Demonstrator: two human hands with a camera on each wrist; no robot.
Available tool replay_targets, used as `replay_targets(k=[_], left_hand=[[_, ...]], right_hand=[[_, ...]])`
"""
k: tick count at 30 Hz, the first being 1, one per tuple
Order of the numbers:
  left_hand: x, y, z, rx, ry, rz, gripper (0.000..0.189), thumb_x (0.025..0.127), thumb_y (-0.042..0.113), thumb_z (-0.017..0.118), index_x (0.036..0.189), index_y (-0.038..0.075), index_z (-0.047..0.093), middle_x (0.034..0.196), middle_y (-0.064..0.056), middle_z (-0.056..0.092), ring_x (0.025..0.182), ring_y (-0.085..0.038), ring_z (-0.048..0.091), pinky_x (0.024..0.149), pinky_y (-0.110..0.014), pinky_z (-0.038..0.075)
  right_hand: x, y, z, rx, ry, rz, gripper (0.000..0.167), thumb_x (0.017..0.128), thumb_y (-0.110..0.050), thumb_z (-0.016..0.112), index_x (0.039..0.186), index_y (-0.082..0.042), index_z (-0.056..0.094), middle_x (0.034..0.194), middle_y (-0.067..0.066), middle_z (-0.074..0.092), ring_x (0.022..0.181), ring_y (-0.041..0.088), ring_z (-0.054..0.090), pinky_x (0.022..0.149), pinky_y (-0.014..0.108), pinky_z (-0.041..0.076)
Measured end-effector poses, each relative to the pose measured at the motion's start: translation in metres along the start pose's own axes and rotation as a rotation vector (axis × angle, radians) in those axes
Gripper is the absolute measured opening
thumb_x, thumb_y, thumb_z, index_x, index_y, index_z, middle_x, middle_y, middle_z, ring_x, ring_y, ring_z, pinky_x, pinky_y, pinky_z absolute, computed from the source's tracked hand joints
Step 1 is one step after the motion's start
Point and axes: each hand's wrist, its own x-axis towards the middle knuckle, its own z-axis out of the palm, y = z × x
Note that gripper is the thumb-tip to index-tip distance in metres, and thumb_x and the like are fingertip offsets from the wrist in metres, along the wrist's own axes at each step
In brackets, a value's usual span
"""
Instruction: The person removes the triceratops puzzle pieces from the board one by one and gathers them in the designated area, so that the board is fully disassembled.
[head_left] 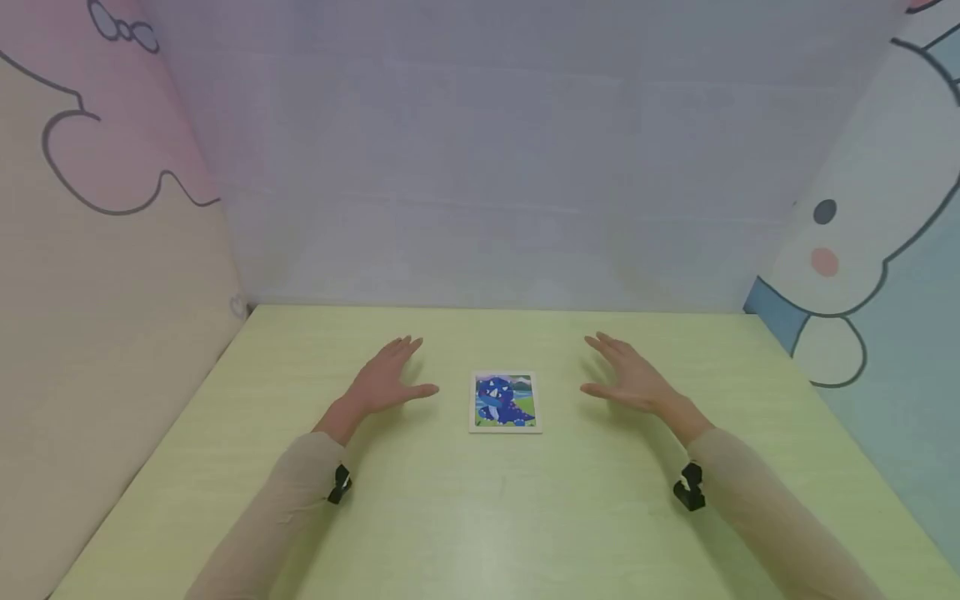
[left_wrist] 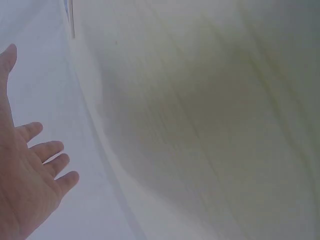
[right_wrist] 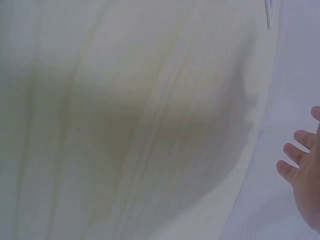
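In the head view a small square picture puzzle [head_left: 506,402] with a pale frame lies flat on the table; its picture is a blue cartoon dinosaur by water and grass. My left hand [head_left: 387,379] hovers to its left, thumb and fingers spread apart, holding nothing. To the right of the puzzle, my right hand [head_left: 626,375] mirrors this pose and is likewise bare. Neither hand touches the picture. The left wrist view shows the left palm [left_wrist: 27,175] with extended fingers; at the edge of the right wrist view, part of the right hand [right_wrist: 307,170] appears.
The light yellow-green table [head_left: 480,517] meets a pale back wall [head_left: 480,183]. Side panels with cartoon drawings stand left and right, including a white character [head_left: 847,183] on the right. Dark wrist devices sit at the left cuff [head_left: 340,484] and right cuff [head_left: 690,487].
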Motion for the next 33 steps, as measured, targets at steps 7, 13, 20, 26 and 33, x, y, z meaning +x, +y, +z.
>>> replay_targets(k=[7, 13, 20, 26, 33], left_hand=[[0.005, 0.019, 0.01, -0.177, -0.055, -0.013, 0.097, 0.07, 0.065, 0.062, 0.144, 0.014, 0.025, 0.147, -0.008, 0.028, 0.134, -0.028, 0.024, 0.107, -0.048, 0.023], [0.011, 0.034, 0.018, -0.221, -0.096, -0.002, 0.095, 0.069, 0.06, 0.067, 0.142, 0.011, 0.031, 0.144, -0.01, 0.033, 0.132, -0.029, 0.028, 0.106, -0.048, 0.026], [0.015, 0.047, 0.024, -0.201, -0.136, 0.026, 0.088, 0.068, 0.051, 0.072, 0.138, 0.008, 0.038, 0.141, -0.011, 0.038, 0.131, -0.029, 0.031, 0.107, -0.044, 0.026], [0.018, 0.055, 0.028, -0.16, -0.171, 0.041, 0.088, 0.067, 0.044, 0.077, 0.136, 0.004, 0.04, 0.14, -0.014, 0.038, 0.131, -0.03, 0.031, 0.108, -0.043, 0.025], [0.021, 0.06, 0.033, -0.098, -0.186, 0.063, 0.085, 0.065, 0.04, 0.079, 0.132, 0.002, 0.044, 0.136, -0.016, 0.042, 0.128, -0.031, 0.035, 0.106, -0.044, 0.029]], right_hand=[[0.015, -0.018, 0.012, 0.124, 0.002, 0.006, 0.08, 0.08, -0.047, 0.062, 0.142, -0.008, 0.029, 0.143, 0.016, 0.032, 0.13, 0.037, 0.027, 0.105, 0.054, 0.021], [0.026, -0.037, 0.023, 0.211, -0.017, 0.024, 0.078, 0.08, -0.047, 0.062, 0.14, -0.006, 0.033, 0.139, 0.016, 0.038, 0.123, 0.036, 0.039, 0.1, 0.054, 0.031], [0.046, -0.063, 0.035, 0.323, -0.05, 0.034, 0.072, 0.079, -0.04, 0.067, 0.135, -0.004, 0.041, 0.128, 0.016, 0.05, 0.114, 0.032, 0.047, 0.092, 0.051, 0.04], [0.062, -0.081, 0.048, 0.344, -0.094, 0.058, 0.071, 0.074, -0.041, 0.071, 0.131, -0.005, 0.046, 0.119, 0.013, 0.056, 0.106, 0.026, 0.052, 0.088, 0.043, 0.045], [0.071, -0.089, 0.059, 0.327, -0.115, 0.039, 0.063, 0.074, -0.037, 0.072, 0.125, -0.005, 0.053, 0.109, 0.009, 0.058, 0.097, 0.021, 0.054, 0.083, 0.036, 0.048]])
